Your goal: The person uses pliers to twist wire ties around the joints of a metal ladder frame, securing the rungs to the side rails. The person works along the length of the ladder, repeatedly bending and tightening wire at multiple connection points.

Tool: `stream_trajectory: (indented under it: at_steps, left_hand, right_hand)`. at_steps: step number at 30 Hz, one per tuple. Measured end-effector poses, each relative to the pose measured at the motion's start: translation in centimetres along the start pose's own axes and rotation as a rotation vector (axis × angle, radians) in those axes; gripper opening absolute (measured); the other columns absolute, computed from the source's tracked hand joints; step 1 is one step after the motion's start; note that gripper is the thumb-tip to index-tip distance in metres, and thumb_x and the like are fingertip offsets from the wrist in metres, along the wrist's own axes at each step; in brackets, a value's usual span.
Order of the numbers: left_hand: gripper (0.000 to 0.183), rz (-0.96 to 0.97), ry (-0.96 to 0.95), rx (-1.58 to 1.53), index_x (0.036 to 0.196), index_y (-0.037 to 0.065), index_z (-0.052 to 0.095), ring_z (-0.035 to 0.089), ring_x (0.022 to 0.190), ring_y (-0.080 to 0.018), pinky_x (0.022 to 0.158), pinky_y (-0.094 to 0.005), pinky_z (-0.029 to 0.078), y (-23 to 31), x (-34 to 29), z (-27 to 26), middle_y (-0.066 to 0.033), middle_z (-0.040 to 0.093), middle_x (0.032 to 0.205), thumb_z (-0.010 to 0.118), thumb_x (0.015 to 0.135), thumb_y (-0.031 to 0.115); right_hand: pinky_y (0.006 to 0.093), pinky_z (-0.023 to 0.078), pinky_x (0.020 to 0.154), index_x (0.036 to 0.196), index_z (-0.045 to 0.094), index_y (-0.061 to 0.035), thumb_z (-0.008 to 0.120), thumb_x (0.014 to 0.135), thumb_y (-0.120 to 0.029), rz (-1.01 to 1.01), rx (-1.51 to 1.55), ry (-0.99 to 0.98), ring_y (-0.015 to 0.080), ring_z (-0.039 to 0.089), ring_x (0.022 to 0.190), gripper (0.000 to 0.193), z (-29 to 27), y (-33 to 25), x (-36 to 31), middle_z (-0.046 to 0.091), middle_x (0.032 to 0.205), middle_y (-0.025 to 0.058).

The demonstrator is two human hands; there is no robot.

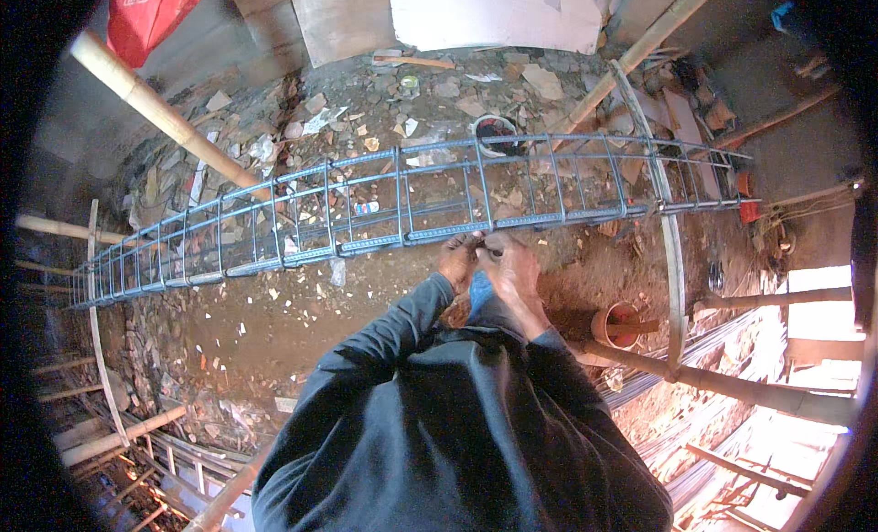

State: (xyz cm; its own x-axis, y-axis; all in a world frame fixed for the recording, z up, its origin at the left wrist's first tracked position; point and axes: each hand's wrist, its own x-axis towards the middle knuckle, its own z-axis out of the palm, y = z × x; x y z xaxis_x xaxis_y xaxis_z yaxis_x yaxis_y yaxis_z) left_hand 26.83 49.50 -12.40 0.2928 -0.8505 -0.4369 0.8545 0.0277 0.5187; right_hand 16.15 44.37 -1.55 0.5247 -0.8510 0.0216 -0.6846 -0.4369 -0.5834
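Note:
A long steel rebar cage [358, 246], made of long bars with square stirrups, stretches across in front of me from left to right. My left hand [457, 260] is at its near lower bar, close to a stirrup, with its fingers bent together. Right beside it, my right hand [514, 272] has curled fingers with the thumb and fingertips pinched. The fingertips of both hands nearly meet just under the bar. Whatever is between them is too small to make out.
Wooden crosspieces [672, 267] support the cage. Bamboo poles [155, 102] slant in at the sides. A pale bucket [494, 129] stands beyond the cage, and an orange bucket [615, 323] is near right. Rubble and scraps [448, 91] litter the dirt floor.

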Motion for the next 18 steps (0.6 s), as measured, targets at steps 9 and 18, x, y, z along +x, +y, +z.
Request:
stream_trajectory:
  at_steps: [9, 18]
  left_hand:
    - [0.015, 0.035, 0.026, -0.001, 0.114, 0.004, 0.066, 0.072, 0.093, -0.0266, 0.086, -0.0417, 0.061, -0.8, 1.6, 0.6, -0.0113, 0.072, 0.109, 0.060, 0.103, 0.013]
    - [0.016, -0.061, 0.068, -0.076, 0.113, 0.001, 0.065, 0.072, 0.089, -0.0282, 0.075, -0.0446, 0.062, -0.7, 0.9, 1.1, -0.0139, 0.071, 0.104, 0.061, 0.103, 0.013]
  right_hand:
    - [0.0537, 0.034, 0.118, 0.118, 0.072, -0.0130, 0.062, 0.088, -0.017, -1.017, -0.499, -0.255, 0.0326, 0.045, 0.139, 0.031, -3.5, -1.9, 10.9, 0.063, 0.135, 0.0092]
    - [0.0533, 0.045, 0.103, 0.084, 0.076, -0.0078, 0.066, 0.085, -0.018, -1.221, -0.749, -0.605, 0.0305, 0.059, 0.117, 0.014, -1.8, -2.9, 16.6, 0.071, 0.099, 0.0109]
